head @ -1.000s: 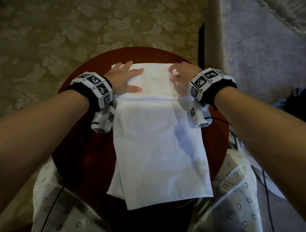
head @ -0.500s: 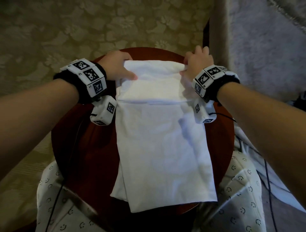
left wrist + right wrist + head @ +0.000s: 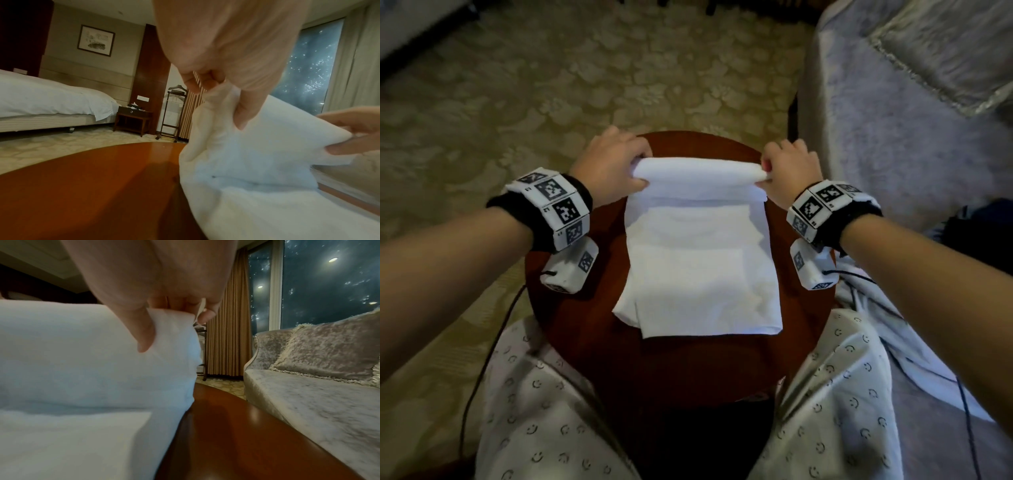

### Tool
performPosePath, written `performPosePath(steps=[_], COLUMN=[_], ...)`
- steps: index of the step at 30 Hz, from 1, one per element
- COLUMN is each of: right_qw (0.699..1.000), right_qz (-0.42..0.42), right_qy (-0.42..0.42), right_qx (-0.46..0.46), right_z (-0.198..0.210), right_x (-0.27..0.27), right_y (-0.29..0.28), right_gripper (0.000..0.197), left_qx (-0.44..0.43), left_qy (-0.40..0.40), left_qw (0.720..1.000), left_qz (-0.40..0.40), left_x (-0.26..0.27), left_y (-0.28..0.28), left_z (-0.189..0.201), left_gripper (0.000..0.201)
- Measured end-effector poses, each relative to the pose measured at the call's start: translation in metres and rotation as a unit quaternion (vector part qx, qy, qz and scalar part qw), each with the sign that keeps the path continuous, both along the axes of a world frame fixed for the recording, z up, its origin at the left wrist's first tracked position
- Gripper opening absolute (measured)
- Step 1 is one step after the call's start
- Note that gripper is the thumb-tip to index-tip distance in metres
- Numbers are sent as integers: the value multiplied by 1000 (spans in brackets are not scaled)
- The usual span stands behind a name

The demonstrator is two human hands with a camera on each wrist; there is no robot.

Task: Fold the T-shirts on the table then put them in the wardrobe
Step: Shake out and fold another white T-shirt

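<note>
1. Head view, largest thing first: the round, dark red wooden table (image 3: 571, 329) stands between the person's knees and carries one white T-shirt (image 3: 698, 274), already narrowed to a long rectangle lying lengthwise toward the person.
2. Only this one shirt shows on the table, and no wardrobe is in any view, so I judge the folding stage is under way and the putting-away not yet begun.
3. That shirt's far end is raised off the wood in a soft roll. The near end lies flat, with a lower layer peeking out at its left corner.
4. At the far left corner, the left hand (image 3: 609, 164) pinches the cloth, thumb toward the person and fingers curled behind. The left wrist view shows the thumb (image 3: 246, 112) pressed into the bunched corner.
5. At the far right corner, the right hand (image 3: 787, 168) does the same. In the right wrist view, its thumb (image 3: 144, 335) lies on the fabric and the fingers are tucked over the edge.
6. Step in hand, as I judge it: the crosswise fold, bringing the far end over toward the near hem.
7. The next move calls for both hands travelling together so the edges meet square, and for smoothing that stray lower layer.
8. Writing: the wrist bands (image 3: 558, 205) carry black-and-white square marker codes with tiny characters too small to read. No brand or label shows on the shirt.
</note>
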State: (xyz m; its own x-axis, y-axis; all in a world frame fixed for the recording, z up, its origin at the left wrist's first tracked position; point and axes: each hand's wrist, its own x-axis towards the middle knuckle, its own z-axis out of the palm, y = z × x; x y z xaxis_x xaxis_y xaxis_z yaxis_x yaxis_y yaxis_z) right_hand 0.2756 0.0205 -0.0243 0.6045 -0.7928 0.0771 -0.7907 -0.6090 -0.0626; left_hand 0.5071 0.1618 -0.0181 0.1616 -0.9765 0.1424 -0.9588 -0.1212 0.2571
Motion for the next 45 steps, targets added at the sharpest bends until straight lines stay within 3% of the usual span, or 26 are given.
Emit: performPosePath(steps=[6,9,12,15,19,23,26,32,36,39,45], right_qw=[999,994,982,979,996,997,993,996,998,996,996], right_qz=[24,36,33,6,9,18,15,-2,-11,-7,36], right_qy=[28,93,149,98,-11,8,48,38,-37,-70,-44], right_qx=[18,49,109,176,89,78,107,81,59,56,62], right_z=[-6,-21,-30,-27,-32,-43,-55,-52,-27,-8,11], right_x=[-26,-33,-31,-25,-12,4,12,23,25,19,-12], right_y=[38,51,55,50,39,24,10,-8,-17,-16,18], right_gripper=[15,9,13,37,26,41,48,35,19,14,13], left_qx=[20,85,168,157,107,199,242,214,125,70,21], left_qy=[-31,-65,-19,58,64,71,101,110,111,115,73], left_qw=[999,993,985,986,992,976,964,970,985,991,995], left_qz=[-28,-39,-46,-21,15,47,41,38,45,17,-67], left_x=[-15,-19,-22,-23,-21,-17,-11,2,6,5,-23], left_y=[35,48,52,45,20,-7,-22,-46,-48,-38,10], left_z=[-8,-20,-28,-28,-30,-39,-45,-43,-26,-11,4], left_gripper=[22,24,27,31,27,59,65,42,30,26,21])
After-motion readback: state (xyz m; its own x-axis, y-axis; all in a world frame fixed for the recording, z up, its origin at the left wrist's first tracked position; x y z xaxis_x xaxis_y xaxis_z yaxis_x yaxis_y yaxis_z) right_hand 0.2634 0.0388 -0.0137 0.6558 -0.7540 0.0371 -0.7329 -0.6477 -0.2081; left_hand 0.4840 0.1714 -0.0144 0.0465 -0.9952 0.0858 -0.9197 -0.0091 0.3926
